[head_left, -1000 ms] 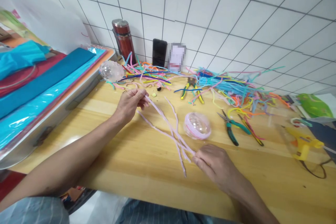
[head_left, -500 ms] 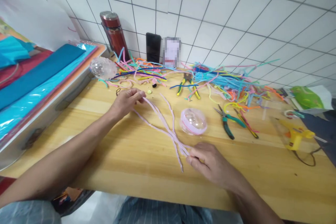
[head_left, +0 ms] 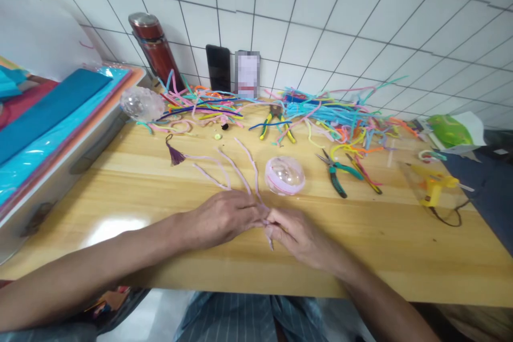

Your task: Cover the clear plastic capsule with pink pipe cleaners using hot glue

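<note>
Several pale purple pipe cleaners (head_left: 239, 173) fan out over the table from between my hands. My left hand (head_left: 226, 216) is closed on them, its fingertips meeting those of my right hand (head_left: 292, 230). The right hand pinches the same bunch where the strands cross, and a short end sticks out below. Exactly which strands each hand grips is hidden by the fingers. Just beyond the hands sits a clear plastic ball (head_left: 285, 176) with a pale purple band around it. A dark purple tassel (head_left: 175, 155) lies by the far left strand end.
Green-handled pliers (head_left: 339, 171), yellow-green pliers (head_left: 276, 124) and a yellow glue gun (head_left: 436, 187) lie on the table. Coloured pipe cleaners (head_left: 328, 112) pile along the wall. A red thermos (head_left: 154, 48), a black phone (head_left: 218, 68) and another clear ball (head_left: 142, 103) stand at the back left.
My left hand has moved right and nearer, from the far strand ends to beside my right hand. The tassel it covered now shows. The view has shifted slightly.
</note>
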A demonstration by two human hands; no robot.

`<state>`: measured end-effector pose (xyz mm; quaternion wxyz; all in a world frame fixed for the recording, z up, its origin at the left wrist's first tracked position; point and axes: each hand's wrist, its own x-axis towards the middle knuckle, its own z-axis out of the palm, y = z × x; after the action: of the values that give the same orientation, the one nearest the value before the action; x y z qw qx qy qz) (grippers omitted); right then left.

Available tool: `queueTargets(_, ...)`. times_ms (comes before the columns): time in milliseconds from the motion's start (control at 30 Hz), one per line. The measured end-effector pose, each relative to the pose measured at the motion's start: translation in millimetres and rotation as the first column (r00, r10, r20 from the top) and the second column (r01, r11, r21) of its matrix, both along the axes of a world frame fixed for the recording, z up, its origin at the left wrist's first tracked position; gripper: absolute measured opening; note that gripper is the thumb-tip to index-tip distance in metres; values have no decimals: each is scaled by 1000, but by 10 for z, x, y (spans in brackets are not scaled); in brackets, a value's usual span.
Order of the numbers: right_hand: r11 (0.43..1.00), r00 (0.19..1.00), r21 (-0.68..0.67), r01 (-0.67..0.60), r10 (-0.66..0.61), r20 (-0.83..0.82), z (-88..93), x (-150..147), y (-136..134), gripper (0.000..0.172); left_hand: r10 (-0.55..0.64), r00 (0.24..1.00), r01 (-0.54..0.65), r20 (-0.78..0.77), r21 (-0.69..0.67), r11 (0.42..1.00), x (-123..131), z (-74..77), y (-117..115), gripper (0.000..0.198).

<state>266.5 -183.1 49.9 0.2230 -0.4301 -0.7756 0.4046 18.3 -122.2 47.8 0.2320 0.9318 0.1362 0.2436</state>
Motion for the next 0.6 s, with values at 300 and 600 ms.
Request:
queueTargets(300,971,943,-181,157,-202,-264,-8,-49,41,20,103,980,-98,169,-36,994,40,35,-47,19)
queueTargets(600,956,921,27,291,-272,-280,-44,-49,3,19,81,959,-72,272,-46,996,104,-33,-63,19)
